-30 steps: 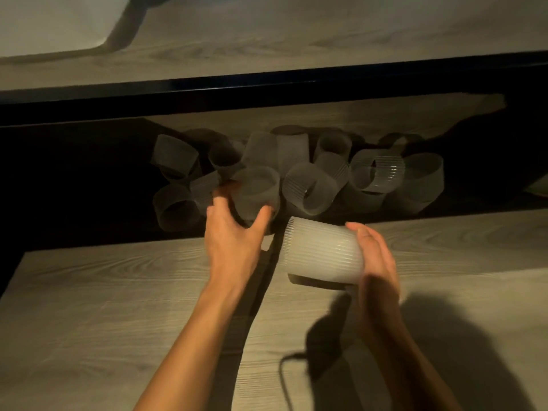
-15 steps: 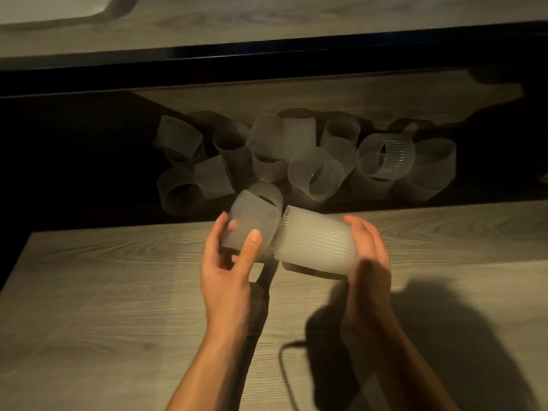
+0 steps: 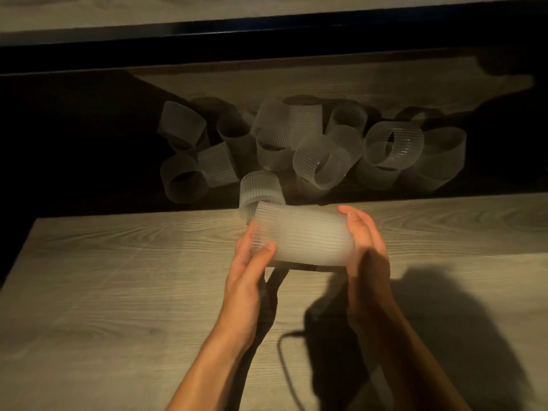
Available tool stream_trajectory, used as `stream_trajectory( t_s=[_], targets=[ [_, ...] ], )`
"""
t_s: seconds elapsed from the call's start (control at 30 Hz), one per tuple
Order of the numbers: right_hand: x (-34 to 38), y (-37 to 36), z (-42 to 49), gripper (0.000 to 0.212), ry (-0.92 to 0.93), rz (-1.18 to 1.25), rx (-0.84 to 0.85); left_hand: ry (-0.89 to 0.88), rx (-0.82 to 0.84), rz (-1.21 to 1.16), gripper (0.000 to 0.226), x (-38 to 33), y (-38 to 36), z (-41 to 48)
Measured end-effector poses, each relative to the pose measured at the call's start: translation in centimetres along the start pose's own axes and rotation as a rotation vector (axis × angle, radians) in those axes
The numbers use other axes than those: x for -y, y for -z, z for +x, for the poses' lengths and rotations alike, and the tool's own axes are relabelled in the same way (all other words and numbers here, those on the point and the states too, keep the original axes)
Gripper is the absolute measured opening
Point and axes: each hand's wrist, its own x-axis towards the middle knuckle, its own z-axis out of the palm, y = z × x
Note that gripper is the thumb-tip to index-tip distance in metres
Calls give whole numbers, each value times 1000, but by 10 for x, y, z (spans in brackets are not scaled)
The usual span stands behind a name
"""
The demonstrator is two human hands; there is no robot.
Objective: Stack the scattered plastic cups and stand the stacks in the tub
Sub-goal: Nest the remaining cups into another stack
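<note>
A short stack of ribbed, translucent plastic cups (image 3: 308,237) lies sideways in the air just above the wooden table (image 3: 118,292). My left hand (image 3: 247,277) grips the stack's left, open end, where a cup is slid onto the others. My right hand (image 3: 367,247) cups its right end. Several loose cups (image 3: 323,161) lie scattered in a heap on a dark surface behind the table, some on their sides, some upright. One loose cup (image 3: 261,188) sits right behind the stack's left end. No tub is in view.
A dark gap (image 3: 74,129) separates the near table from a lit wooden strip (image 3: 296,81) behind the heap. A black rail (image 3: 267,28) runs across the top. A thin dark cable (image 3: 284,354) lies between my forearms.
My left hand took a cup from the heap, brought it back to the stack's open end and joined it to the stack. The stack now sits lower and further right.
</note>
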Motion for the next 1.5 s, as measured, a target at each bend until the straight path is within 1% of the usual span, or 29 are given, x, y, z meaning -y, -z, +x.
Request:
stream_trajectory(
  t_s=[0.17, 0.2, 0.23, 0.27, 0.33, 0.37, 0.4, 0.43, 0.47, 0.57, 0.6, 0.63, 0.67, 0.7, 0.77, 0.8, 0.87, 0.97, 1.03, 1.1, 1.17, 1.23, 1.33, 1.37, 1.43, 1.5],
  targets=[
    [-4, -7, -7, 18, 53, -97, 25, 35, 72, 228, 90, 3, -8, -4],
    [-5, -5, -7, 18, 53, -85, 10, 1, 76, 285, 89, 4, -9, -5],
    [-4, -3, -6, 19, 43, -52, -16, -55, 47, 350, 85, 3, -10, -6],
    [-3, 0, -5, 20, 29, -6, -53, -133, -14, 404, 77, 0, -11, -6],
    [2, 6, -3, 22, 23, 39, -127, -302, -224, 462, 47, -7, -12, -2],
    [5, 8, -3, 23, 30, 47, -146, -350, -331, 467, 32, -11, -14, 1],
    [6, 10, -2, 24, 35, 53, -153, -368, -417, 474, 24, -15, -16, 7],
    [8, 11, -1, 25, 34, 60, -153, -358, -469, 481, 29, -19, -18, 14],
    [9, 11, -1, 27, 30, 63, -153, -314, -487, 487, 41, -22, -21, 23],
    [14, 12, -1, 40, 26, 65, -149, -100, -429, 536, 89, -27, -33, 52],
    [15, 13, -1, 43, 31, 65, -149, -49, -413, 577, 98, -28, -36, 58],
    [16, 14, -1, 45, 40, 62, -151, -25, -406, 617, 100, -27, -37, 62],
    [16, 15, -1, 45, 55, 56, -153, -27, -406, 622, 96, -27, -37, 65],
    [16, 17, 0, 45, 65, 50, -154, -50, -406, 590, 86, -27, -36, 64],
    [13, 20, 1, 39, 83, 54, -157, -97, -386, 467, 59, -28, -28, 59],
    [12, 22, 1, 33, 86, 68, -161, -111, -370, 421, 49, -28, -23, 55],
    [11, 23, 1, 25, 77, 85, -168, -132, -328, 354, 36, -27, -11, 46],
    [9, 25, 0, 20, 65, 74, -164, -133, -245, 245, 23, -26, 5, 34],
    [8, 24, 1, 20, 69, 52, -136, -125, -158, 226, 30, -25, 13, 28],
    [7, 22, 2, 20, 71, 21, -106, -139, -57, 311, 38, -26, 17, 23],
    [6, 17, 2, 21, 68, 0, -64, -171, 2, 407, 40, -27, 17, 22],
    [5, 15, 1, 22, 65, -7, -23, -224, 8, 430, 35, -27, 13, 22],
    [3, 11, -2, 24, 50, -23, 10, -192, 14, 260, 33, -26, 8, 20],
    [3, 9, -4, 24, 42, -31, 24, -179, 39, 233, 35, -24, 5, 19],
    [4, 6, -6, 22, 39, -39, 66, -188, 78, 270, 43, -20, -5, 16],
    [4, 6, -7, 20, 40, -31, 71, -199, 58, 254, 46, -16, -16, 13]
  ],
)
